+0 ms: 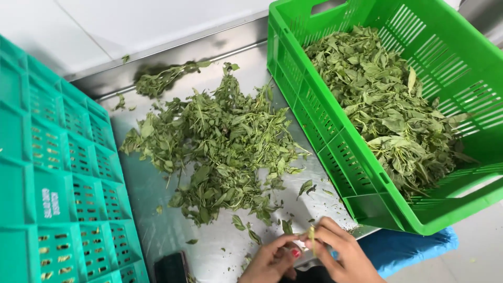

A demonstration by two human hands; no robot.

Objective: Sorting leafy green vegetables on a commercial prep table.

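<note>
Between two crates (335, 152), both hands (314, 257) pinch one stem (312, 233).

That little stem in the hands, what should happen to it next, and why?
Probably the fingers should pluck the last leaves off the stem held between the left hand and right hand, then drop them in the bright green crate. That crate holds mostly loose leaves, while the pile on the steel table has stems with leaves on them.

Both hands are low and close together, fingertips touching. The left hand (272, 259) is curled, its thumb pointing up, with one red nail. The right hand (343, 254) bends over it, fingers pinched shut.
</note>
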